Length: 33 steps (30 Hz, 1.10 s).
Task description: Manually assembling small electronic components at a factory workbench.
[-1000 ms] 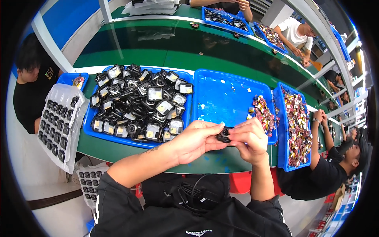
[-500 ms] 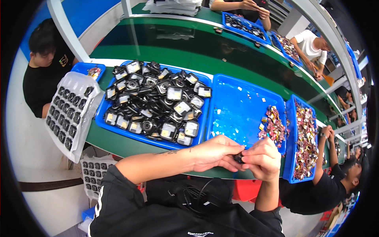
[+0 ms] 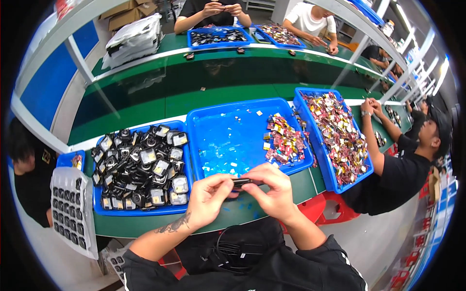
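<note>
Between my two hands, above the green table's near edge, is a small black casing (image 3: pixel 241 182), seen almost edge-on. My left hand (image 3: pixel 208 200) pinches its left end between thumb and fingers. My right hand (image 3: pixel 273 191) grips the other end, thumb below and fingers over it, so much of the piece is hidden. Just beyond my hands lies a blue tray (image 3: pixel 218 140) with small red and yellow parts (image 3: pixel 286 140) heaped at its right side. To the left, a second blue tray (image 3: pixel 141 211) is piled with black casings with clear, squarish covers (image 3: pixel 148 155).
A deep blue bin (image 3: pixel 332 182) full of red and yellow parts stands at the right. At far left is a white moulded tray (image 3: pixel 73 213) of black round pieces. Co-workers sit left, right and across the green table (image 3: pixel 179 99). A red stool (image 3: pixel 310 208) is at lower right.
The view has swung right and tilted up, so the trays sit further left. My fingers have shifted on the black casing: both hands now pinch it level from opposite ends.
</note>
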Available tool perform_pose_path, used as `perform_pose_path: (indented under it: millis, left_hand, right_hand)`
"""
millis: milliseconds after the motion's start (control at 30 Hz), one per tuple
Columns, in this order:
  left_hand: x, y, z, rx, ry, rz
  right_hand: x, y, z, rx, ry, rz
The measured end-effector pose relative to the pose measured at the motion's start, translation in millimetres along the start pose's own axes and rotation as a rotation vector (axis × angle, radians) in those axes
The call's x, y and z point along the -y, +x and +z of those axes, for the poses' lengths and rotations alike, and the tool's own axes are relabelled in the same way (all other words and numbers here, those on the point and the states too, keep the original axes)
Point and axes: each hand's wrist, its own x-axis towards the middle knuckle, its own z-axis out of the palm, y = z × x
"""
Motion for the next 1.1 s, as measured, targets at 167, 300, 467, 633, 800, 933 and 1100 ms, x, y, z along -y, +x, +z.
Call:
perform_pose_path:
  millis: [167, 300, 467, 633, 800, 933, 1100]
  left_hand:
    - [-20.4, 16.6, -5.4, 0.293, -0.079, -0.334]
    - [-33.6, 35.4, 3.5, 0.374, -0.146, -0.461]
    - [-37.5, 51.6, 7.6, 0.235, -0.267, -0.39]
    - [-28.9, 67.3, 3.8, 0.014, -0.275, -0.365]
    - [-19.4, 68.3, 0.4, -0.084, -0.336, -0.348]
    - [-33.3, 63.6, 0.7, -0.036, -0.399, -0.341]
    - [-31.7, 55.0, -8.5, 0.07, 0.203, -0.004]
  right_hand:
    - [5.0, 4.7, -18.4, 0.186, -0.204, -0.251]
    - [5.9, 11.9, -29.0, 0.098, -0.169, -0.219]
    - [-17.3, 9.0, -62.3, -0.162, -0.293, -0.067]
    - [-26.5, 9.7, -109.1, -0.089, -0.747, 0.033]
    - [-30.4, 21.4, -104.7, 0.118, -0.897, 0.13]
    - [-27.7, 25.9, -98.8, 0.045, -0.798, 0.115]
    - [-3.6, 40.3, -71.1, 0.078, -0.023, 0.371]
